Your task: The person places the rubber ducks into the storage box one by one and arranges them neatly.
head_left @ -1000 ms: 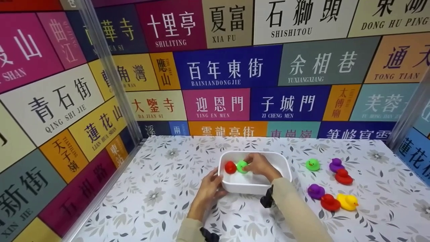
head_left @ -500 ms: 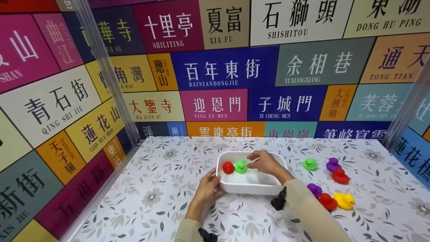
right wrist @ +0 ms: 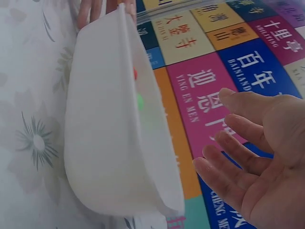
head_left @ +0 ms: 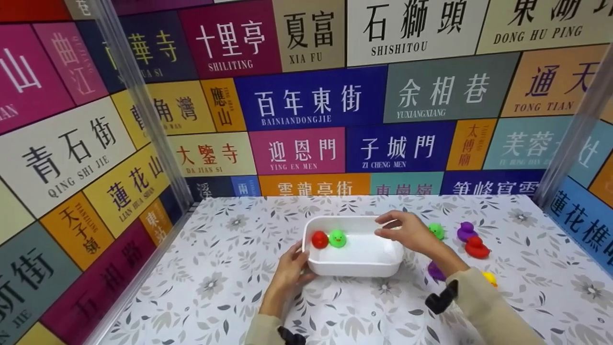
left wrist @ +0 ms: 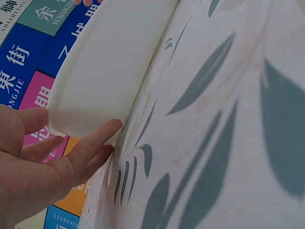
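Observation:
A white plastic box [head_left: 352, 270] sits on the table, a round red toy [head_left: 319, 239] and a green rubber duck [head_left: 337, 238] side by side at its left end. My left hand [head_left: 289, 268] touches that end; in the left wrist view its extended fingers [left wrist: 95, 140] lie against the outer wall. Above the box's right end is my right hand [head_left: 407, 232], with nothing in it. The right wrist view has this hand [right wrist: 257, 152] spread loosely, apart from the box wall [right wrist: 102, 119].
Right of the box lie more ducks: a green one [head_left: 436, 231], a purple one [head_left: 465, 232] and a red one [head_left: 477, 247]. Nearer, the right arm partly covers another purple duck [head_left: 436, 271] and a yellow one [head_left: 490, 278]. Sign-patterned walls [head_left: 297, 151] stand behind and beside the table.
My right hand has let go of the green duck, which stays in the box, and has drawn away to the right. My left hand stays at the box's left end.

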{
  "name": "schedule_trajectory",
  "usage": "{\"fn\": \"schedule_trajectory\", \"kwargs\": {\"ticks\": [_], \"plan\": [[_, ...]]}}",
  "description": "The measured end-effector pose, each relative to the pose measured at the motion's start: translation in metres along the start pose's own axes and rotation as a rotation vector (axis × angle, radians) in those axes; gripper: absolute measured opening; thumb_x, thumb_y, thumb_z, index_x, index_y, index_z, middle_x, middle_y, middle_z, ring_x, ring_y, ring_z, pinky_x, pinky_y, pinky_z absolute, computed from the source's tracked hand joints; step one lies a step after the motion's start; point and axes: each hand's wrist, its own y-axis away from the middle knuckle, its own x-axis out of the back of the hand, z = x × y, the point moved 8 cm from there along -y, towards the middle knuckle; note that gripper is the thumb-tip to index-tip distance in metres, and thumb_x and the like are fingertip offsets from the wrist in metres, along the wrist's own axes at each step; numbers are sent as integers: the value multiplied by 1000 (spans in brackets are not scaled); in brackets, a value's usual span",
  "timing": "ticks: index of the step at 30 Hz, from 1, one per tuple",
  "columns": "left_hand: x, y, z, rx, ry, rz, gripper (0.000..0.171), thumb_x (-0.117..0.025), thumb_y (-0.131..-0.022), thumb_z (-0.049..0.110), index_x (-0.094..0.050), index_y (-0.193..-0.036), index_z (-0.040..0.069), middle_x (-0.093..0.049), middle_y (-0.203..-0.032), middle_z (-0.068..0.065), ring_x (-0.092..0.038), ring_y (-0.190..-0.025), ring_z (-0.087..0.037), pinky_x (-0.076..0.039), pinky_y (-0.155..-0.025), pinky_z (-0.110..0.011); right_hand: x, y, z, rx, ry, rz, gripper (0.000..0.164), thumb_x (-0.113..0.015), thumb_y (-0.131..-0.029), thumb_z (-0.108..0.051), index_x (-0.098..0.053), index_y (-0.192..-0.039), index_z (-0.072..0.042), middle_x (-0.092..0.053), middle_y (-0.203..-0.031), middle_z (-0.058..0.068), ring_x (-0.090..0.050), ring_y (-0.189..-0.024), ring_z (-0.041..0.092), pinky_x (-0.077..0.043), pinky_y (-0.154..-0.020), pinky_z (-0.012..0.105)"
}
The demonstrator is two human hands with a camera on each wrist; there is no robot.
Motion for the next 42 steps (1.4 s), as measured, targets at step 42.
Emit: {"fn": "schedule_trajectory", "kwargs": {"ticks": [42], "plan": [[0, 2, 0, 29, -29, 18, 55, -46, -106, 24, -31, -158, 11, -45, -153, -23, -59, -128, -32, -60, -90, -38, 61, 77, 103, -167, 54, 45, 68, -75, -85, -51, -59, -135, -8, -56, -141, 26, -53, -128, 48, -56, -96, 53]]}}
